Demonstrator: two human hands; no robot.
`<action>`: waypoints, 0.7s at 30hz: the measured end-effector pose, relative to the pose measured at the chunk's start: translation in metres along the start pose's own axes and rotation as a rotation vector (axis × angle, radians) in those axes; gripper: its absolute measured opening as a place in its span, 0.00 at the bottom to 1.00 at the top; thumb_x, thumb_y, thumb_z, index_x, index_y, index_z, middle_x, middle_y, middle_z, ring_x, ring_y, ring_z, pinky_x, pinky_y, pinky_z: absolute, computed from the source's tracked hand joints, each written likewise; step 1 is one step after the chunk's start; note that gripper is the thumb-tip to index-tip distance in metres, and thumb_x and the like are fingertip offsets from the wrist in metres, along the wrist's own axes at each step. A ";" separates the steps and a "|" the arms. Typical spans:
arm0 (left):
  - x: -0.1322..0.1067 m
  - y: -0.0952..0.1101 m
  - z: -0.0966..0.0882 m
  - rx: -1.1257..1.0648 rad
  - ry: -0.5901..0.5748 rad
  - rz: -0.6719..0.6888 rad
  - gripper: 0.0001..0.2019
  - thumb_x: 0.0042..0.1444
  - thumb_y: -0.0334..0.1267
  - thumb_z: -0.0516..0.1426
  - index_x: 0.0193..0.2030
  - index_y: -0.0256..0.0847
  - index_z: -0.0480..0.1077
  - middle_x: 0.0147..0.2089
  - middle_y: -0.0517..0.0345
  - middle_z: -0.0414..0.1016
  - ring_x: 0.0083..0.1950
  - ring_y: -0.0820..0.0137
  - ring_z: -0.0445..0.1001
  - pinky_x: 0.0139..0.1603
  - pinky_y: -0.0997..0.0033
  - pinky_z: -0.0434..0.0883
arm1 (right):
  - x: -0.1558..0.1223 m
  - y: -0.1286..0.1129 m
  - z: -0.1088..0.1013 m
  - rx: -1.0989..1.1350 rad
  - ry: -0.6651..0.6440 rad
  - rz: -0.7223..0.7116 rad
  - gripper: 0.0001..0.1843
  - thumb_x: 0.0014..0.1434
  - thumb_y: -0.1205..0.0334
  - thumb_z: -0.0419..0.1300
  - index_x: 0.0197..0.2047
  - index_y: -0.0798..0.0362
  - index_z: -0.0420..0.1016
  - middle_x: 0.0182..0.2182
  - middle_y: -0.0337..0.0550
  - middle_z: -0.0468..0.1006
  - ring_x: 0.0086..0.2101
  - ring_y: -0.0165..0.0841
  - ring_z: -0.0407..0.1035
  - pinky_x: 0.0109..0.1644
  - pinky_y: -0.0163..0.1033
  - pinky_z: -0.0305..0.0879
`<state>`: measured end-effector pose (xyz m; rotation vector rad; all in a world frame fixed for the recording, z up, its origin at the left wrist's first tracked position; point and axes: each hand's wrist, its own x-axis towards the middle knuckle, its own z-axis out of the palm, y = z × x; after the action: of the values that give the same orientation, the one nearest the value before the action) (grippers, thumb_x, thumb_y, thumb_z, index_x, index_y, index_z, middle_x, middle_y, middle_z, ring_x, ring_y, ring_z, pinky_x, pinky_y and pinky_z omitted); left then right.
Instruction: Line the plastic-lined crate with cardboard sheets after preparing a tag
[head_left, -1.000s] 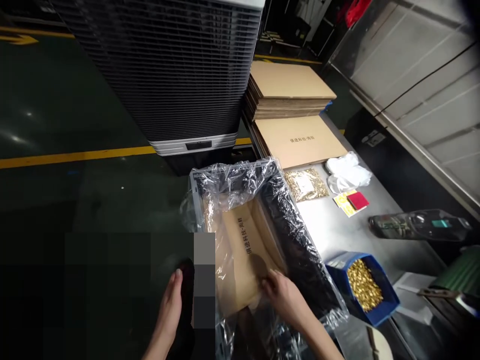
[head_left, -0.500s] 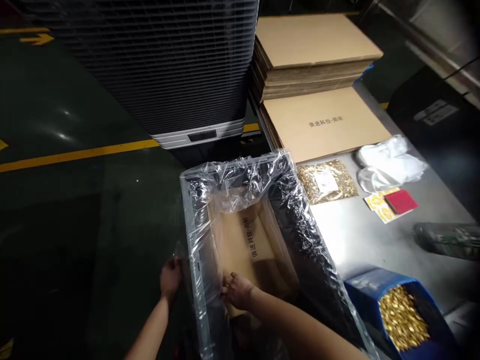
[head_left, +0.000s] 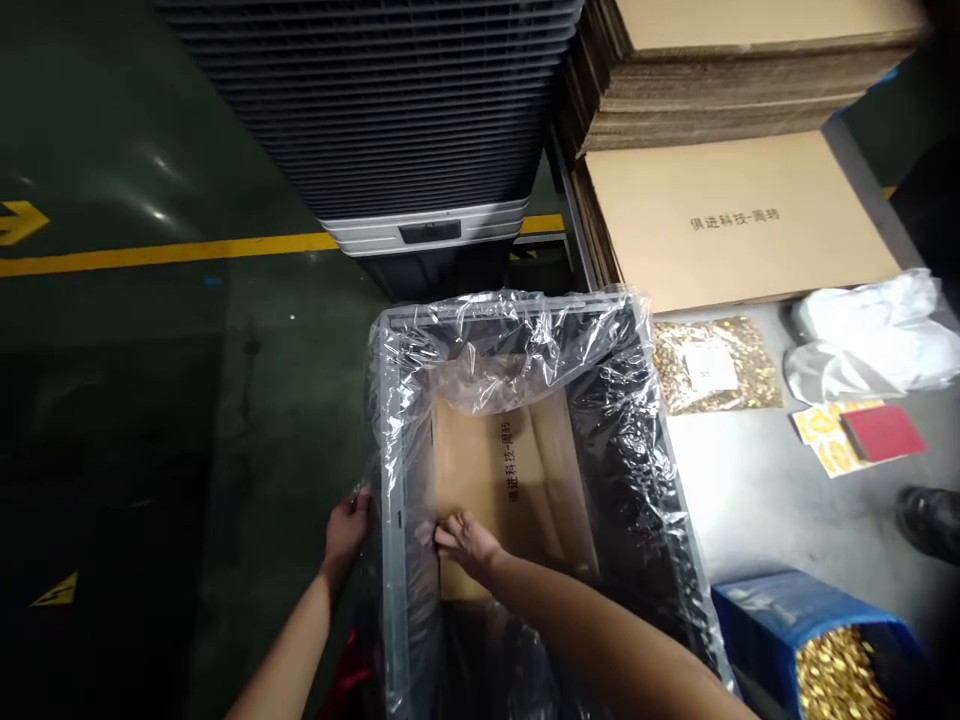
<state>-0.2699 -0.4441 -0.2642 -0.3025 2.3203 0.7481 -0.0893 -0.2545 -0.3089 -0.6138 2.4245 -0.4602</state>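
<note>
A grey crate (head_left: 394, 600) lined with a clear plastic bag (head_left: 637, 430) stands below me, the film folded over its rim. Inside, a printed cardboard sheet (head_left: 480, 450) lies on the bottom, its far end partly under the film. My right hand (head_left: 466, 540) reaches into the crate at the sheet's left edge, its fingers closed on the film beside the crate wall. Outside the left wall, my left hand (head_left: 349, 525) is closed at the overhanging film; its fingertips are partly hidden.
To the right, a metal table (head_left: 720, 490) bears stacked cardboard (head_left: 735, 220), a bag of gold-coloured pieces (head_left: 716, 365), white plastic bags (head_left: 877, 330) and a red pad (head_left: 885, 433). A blue bin (head_left: 780, 600) holds more gold pieces. Stacked dark crates (head_left: 390, 120) rise beyond.
The view has shifted, so the table's things sit farther right. My right hand has moved slightly forward along the sheet's left edge. My left hand stays outside the crate wall.
</note>
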 end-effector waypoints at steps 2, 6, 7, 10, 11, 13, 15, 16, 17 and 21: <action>-0.003 -0.005 -0.004 -0.048 0.001 -0.026 0.16 0.67 0.49 0.58 0.45 0.35 0.76 0.43 0.55 0.80 0.43 0.63 0.80 0.48 0.58 0.77 | 0.000 0.002 -0.003 0.008 0.006 -0.026 0.18 0.67 0.62 0.63 0.59 0.51 0.72 0.63 0.48 0.69 0.59 0.46 0.66 0.61 0.59 0.69; -0.003 -0.017 -0.010 -0.137 0.005 -0.073 0.18 0.68 0.50 0.56 0.44 0.35 0.75 0.39 0.57 0.79 0.39 0.66 0.79 0.43 0.61 0.77 | -0.009 -0.001 -0.007 0.025 0.000 -0.023 0.18 0.68 0.62 0.61 0.60 0.51 0.71 0.61 0.48 0.70 0.56 0.44 0.68 0.57 0.54 0.71; -0.002 -0.020 -0.011 -0.154 0.009 -0.084 0.18 0.69 0.50 0.56 0.43 0.35 0.75 0.38 0.57 0.78 0.38 0.66 0.78 0.43 0.62 0.77 | -0.014 -0.003 -0.008 0.022 -0.009 -0.008 0.18 0.68 0.62 0.61 0.60 0.51 0.70 0.60 0.48 0.71 0.55 0.43 0.69 0.56 0.54 0.71; 0.000 -0.027 -0.016 -0.184 0.037 -0.112 0.17 0.69 0.49 0.56 0.44 0.35 0.74 0.38 0.57 0.78 0.37 0.67 0.78 0.42 0.62 0.77 | -0.034 -0.010 -0.007 0.001 -0.055 0.059 0.22 0.68 0.60 0.61 0.63 0.51 0.67 0.57 0.49 0.72 0.50 0.41 0.72 0.53 0.52 0.73; 0.001 -0.029 -0.018 -0.188 0.047 -0.121 0.16 0.69 0.49 0.57 0.45 0.35 0.74 0.38 0.57 0.78 0.37 0.67 0.77 0.43 0.62 0.77 | -0.042 -0.011 -0.005 -0.007 -0.080 0.079 0.23 0.68 0.59 0.62 0.64 0.51 0.66 0.56 0.49 0.73 0.48 0.40 0.73 0.51 0.51 0.75; 0.001 -0.030 -0.021 -0.192 0.060 -0.137 0.16 0.68 0.49 0.57 0.45 0.35 0.75 0.38 0.57 0.78 0.38 0.67 0.77 0.43 0.62 0.77 | -0.055 -0.011 -0.001 -0.019 -0.139 0.110 0.24 0.68 0.59 0.62 0.65 0.51 0.65 0.54 0.48 0.74 0.45 0.38 0.74 0.46 0.48 0.77; 0.000 -0.029 -0.022 -0.197 0.065 -0.145 0.16 0.67 0.49 0.58 0.42 0.35 0.75 0.36 0.58 0.77 0.37 0.67 0.77 0.43 0.62 0.76 | -0.063 -0.009 0.004 -0.021 -0.192 0.122 0.24 0.69 0.59 0.61 0.65 0.52 0.65 0.54 0.49 0.75 0.43 0.37 0.75 0.43 0.45 0.78; -0.001 -0.027 -0.022 -0.204 0.065 -0.145 0.16 0.67 0.49 0.58 0.41 0.35 0.75 0.35 0.59 0.77 0.36 0.67 0.77 0.42 0.62 0.76 | -0.064 -0.007 0.007 -0.019 -0.212 0.122 0.24 0.69 0.58 0.61 0.65 0.52 0.65 0.54 0.49 0.75 0.42 0.36 0.75 0.43 0.45 0.78; -0.002 -0.026 -0.022 -0.214 0.066 -0.145 0.16 0.67 0.49 0.58 0.40 0.35 0.75 0.34 0.60 0.77 0.35 0.68 0.77 0.42 0.63 0.76 | -0.064 -0.006 0.009 -0.016 -0.229 0.117 0.24 0.69 0.58 0.61 0.65 0.52 0.65 0.55 0.49 0.75 0.43 0.36 0.76 0.43 0.45 0.78; -0.004 -0.020 -0.019 -0.258 0.070 -0.149 0.16 0.67 0.49 0.59 0.40 0.35 0.75 0.33 0.60 0.77 0.33 0.69 0.76 0.40 0.64 0.75 | -0.057 0.001 0.014 -0.008 -0.260 0.091 0.24 0.67 0.55 0.63 0.64 0.52 0.67 0.55 0.49 0.75 0.45 0.38 0.75 0.46 0.48 0.78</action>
<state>-0.2693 -0.4712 -0.2586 -0.6181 2.2363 0.9753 -0.0402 -0.2267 -0.2942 -0.5283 2.1970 -0.3121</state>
